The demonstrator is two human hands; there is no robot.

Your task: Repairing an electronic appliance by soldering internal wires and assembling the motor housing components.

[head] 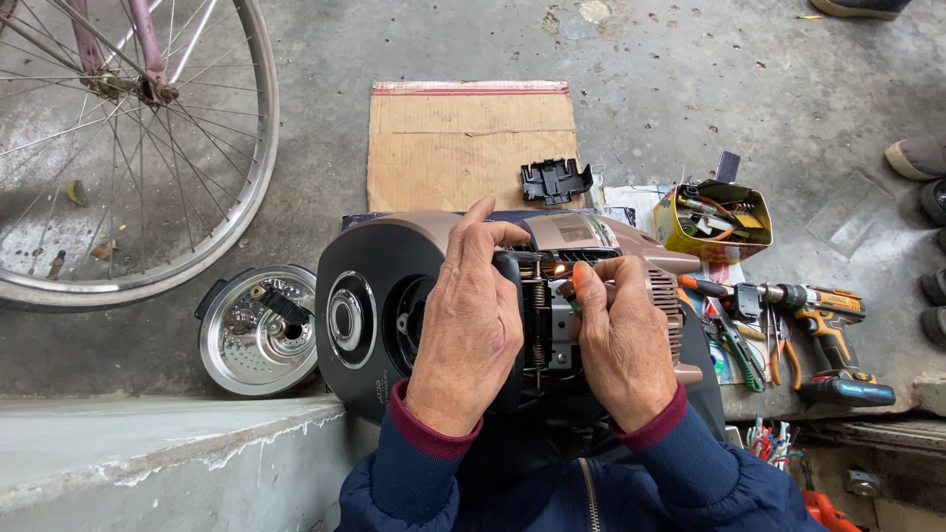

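Fingers (591, 281) of right hand (623, 340) pinch at the exposed spring hinge (539, 320) mid-frame; left hand (465, 330) grips the brown rice-cooker lid (394, 246) just left of it.

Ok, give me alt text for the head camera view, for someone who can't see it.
Both hands work at the opened hinge of a brown rice cooker lying on its side: the left hand grips the black hinge part, the right hand pinches something small beside the springs. Around it on concrete lie a round metal lid plate, cardboard, a cordless drill and a bicycle wheel.
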